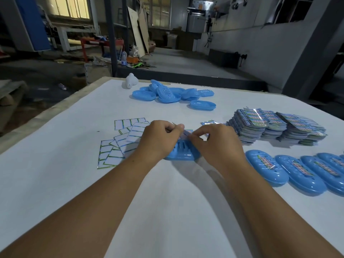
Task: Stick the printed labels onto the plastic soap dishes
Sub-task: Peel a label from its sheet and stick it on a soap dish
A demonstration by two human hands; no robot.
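A blue slotted soap dish (183,151) lies on the white table under both my hands. My left hand (160,138) and my right hand (216,141) pinch a printed label sheet (188,132) between their fingertips just above the dish's far edge. Most of the sheet is hidden by my fingers. A row of blue dishes with labels stuck on them (266,169) lies at the right. Thick stacks of printed label sheets (275,127) stand at the right rear. Unlabelled blue dishes (167,94) are piled at the far side.
Empty white backing sheets with green borders (119,144) are scattered left of my hands. A small white object (131,81) stands at the table's far edge. The table's left edge (55,110) runs diagonally, with workshop floor beyond it.
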